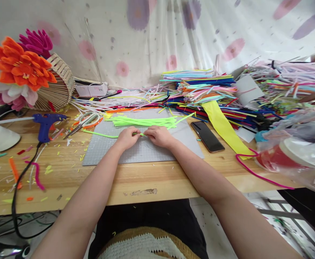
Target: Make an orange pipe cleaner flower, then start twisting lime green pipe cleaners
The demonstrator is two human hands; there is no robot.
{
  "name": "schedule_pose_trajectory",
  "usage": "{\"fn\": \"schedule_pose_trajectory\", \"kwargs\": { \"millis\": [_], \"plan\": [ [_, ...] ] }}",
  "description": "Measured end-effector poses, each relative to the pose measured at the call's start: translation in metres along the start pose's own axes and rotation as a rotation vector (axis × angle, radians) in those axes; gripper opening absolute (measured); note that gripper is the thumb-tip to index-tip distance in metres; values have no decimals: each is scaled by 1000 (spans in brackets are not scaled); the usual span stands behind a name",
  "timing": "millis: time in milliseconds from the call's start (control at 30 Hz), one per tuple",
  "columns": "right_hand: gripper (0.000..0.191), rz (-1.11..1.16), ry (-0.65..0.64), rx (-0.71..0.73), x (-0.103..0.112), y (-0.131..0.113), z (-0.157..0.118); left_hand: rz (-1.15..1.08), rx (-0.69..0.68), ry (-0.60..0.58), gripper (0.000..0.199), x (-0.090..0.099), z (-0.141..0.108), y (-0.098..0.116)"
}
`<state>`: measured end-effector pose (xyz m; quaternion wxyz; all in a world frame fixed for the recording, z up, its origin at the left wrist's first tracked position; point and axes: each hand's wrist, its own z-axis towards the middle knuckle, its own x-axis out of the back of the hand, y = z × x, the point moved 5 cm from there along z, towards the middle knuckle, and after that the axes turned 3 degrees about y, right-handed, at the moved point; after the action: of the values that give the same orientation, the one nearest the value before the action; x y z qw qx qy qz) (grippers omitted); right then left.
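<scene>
Both hands meet low over the grey cutting mat [106, 153], their fingertips a short gap apart. My left hand [129, 138] pinches a bright green pipe cleaner [100, 134], whose free end runs out to the left across the mat. My right hand [158, 136] is closed on the same pipe cleaner a little further right; a green length rises beyond it toward the upper right, and I cannot tell whether it is the same piece. Just behind the hands lies a bundle of green pipe cleaners [143, 121].
Scissors [84, 122] and a blue glue gun [46, 126] lie to the left, near orange fabric flowers [25, 66]. On the right are a phone [207, 136], a yellow strip [224, 126] and a plastic-wrapped red tub [278, 156]. Heaped pipe cleaners [205, 90] line the back.
</scene>
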<state>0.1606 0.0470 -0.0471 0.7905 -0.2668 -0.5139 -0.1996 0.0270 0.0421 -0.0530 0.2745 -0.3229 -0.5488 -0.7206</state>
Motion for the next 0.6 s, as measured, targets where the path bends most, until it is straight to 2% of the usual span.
{"fn": "schedule_pose_trajectory", "kwargs": {
  "millis": [367,600],
  "plan": [
    [24,67,7,-35,-4,7,-1,-177,80,-9,13,-5,2,-9],
    [21,250,-1,-137,-6,13,1,-316,147,-28,13,-6,3,-10]
  ]
}}
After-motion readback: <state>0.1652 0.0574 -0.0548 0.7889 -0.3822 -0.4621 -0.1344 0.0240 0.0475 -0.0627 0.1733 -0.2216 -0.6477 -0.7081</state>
